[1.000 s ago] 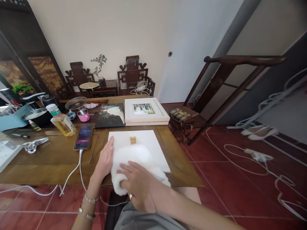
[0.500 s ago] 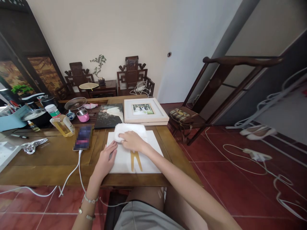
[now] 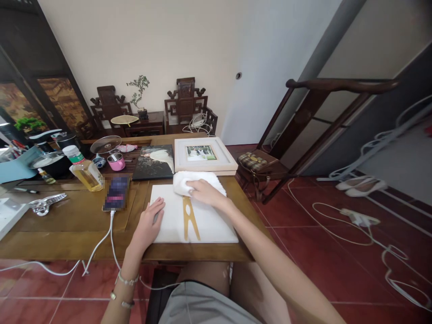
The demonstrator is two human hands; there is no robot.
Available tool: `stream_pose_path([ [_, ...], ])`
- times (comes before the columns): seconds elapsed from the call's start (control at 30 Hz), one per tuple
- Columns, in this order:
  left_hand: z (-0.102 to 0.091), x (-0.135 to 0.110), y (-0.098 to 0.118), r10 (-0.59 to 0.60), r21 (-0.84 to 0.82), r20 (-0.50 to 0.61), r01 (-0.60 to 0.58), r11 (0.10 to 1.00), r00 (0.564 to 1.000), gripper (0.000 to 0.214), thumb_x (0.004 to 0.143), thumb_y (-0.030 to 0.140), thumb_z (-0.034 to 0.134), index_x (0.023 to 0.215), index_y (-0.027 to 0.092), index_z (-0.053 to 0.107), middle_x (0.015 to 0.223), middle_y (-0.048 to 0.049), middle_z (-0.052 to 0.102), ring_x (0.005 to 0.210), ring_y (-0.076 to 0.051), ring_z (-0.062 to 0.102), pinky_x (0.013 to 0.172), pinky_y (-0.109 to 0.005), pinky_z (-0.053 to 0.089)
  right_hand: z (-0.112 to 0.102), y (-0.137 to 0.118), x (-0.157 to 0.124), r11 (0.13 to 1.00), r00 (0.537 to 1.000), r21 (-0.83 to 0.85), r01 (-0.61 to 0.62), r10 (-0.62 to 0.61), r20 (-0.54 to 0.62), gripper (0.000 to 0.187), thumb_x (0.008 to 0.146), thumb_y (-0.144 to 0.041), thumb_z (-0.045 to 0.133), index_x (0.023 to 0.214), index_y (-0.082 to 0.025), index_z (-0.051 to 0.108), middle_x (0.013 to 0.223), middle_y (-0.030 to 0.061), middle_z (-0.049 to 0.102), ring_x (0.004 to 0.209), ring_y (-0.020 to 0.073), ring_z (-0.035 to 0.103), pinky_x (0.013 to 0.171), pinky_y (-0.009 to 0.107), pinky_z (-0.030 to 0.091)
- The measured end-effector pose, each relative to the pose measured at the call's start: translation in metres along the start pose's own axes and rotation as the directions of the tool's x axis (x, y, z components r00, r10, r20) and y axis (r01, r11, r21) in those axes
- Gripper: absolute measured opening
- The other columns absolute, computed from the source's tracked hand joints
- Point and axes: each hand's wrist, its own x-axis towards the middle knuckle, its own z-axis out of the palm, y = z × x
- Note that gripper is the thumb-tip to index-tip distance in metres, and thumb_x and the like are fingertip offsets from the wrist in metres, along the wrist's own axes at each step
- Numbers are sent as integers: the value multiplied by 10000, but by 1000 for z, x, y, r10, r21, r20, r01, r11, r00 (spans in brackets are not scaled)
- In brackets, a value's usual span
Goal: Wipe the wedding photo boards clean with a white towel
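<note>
Head cam, right hand: right hand (image 3: 206,192) sits on top of a white cloth (image 3: 189,181), fingers together and bent down over it, holding it against the surface.
White cloth: bunched up at the far edge of a white panel (image 3: 209,225), just in front of the framed photo, a bit right of the middle.
Left hand: left hand (image 3: 148,222) lies flat on the panel's left edge, fingers loosely spread, gripping nothing. Two bracelets on that wrist.
White panel: flat on the near side of the wooden table (image 3: 67,225), right in front of the person. It's got a gold Y-shaped stand leg (image 3: 191,219) lying down the middle, so probably the back of a frame.
Behind it: white framed photo (image 3: 204,155) touching the cloth's far side, and a dark photo print (image 3: 154,162) just left of that.
Left of the panel: phone (image 3: 116,192) with a blurred screen, nothing readable, and a white charging cable (image 3: 101,243) plugged in and trailing off the table edge.
Further left: bottle of yellow liquid (image 3: 84,170) with a green label, text way too small to read, plus a pink mug (image 3: 116,162) behind it.
Right of the table: dark wooden chair (image 3: 313,112) with a patterned cushion on the seat.
</note>
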Motion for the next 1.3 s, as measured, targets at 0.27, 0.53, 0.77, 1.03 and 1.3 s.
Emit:
stream_pose_path([
  [0.27,0,0,1,-12,6,11,12,1000,1000,331,881,274,440,1130,173,634,1280,-103,571,1260,-229,463,1105,-475,282,0,21,-55,997,995,-15,-79,78,-61,220,750,-110,382,808,-190,579,781,60,624,927,259,573,817,311,385],
  [0.53,0,0,2,-16,21,14,16,1000,1000,332,885,265,427,1125,170,636,1278,-104,573,1256,-231,467,1104,-476,280,-13,-11,-142,998,989,42,-51,45,141,271,700,-89,416,835,-224,609,1197,78,600,1267,265,420,920,364,411],
  [0.77,0,0,2,-12,28,7,12,1000,1000,336,882,255,430,1132,155,632,1277,-112,573,1254,-231,470,1100,-474,290,-12,1,-130,988,991,135,-71,56,118,222,699,-148,428,823,-225,596,1117,76,625,1162,282,501,890,358,405],
  [1.03,0,1,1,-13,34,15,13,999,1000,340,884,262,429,1135,149,629,1277,-111,573,1258,-232,465,1104,-473,285,-5,48,-39,975,997,221,-37,51,-59,84,682,-212,378,599,-222,374,610,-14,429,655,184,471,643,278,344],
  [1.3,0,0,0,-3,19,11,3,1000,1000,335,881,259,438,1133,150,631,1275,-116,573,1254,-238,470,1098,-484,289,-1,29,-77,972,997,227,-61,72,-40,93,678,-196,388,617,-215,455,666,24,516,842,254,552,777,332,390],
])
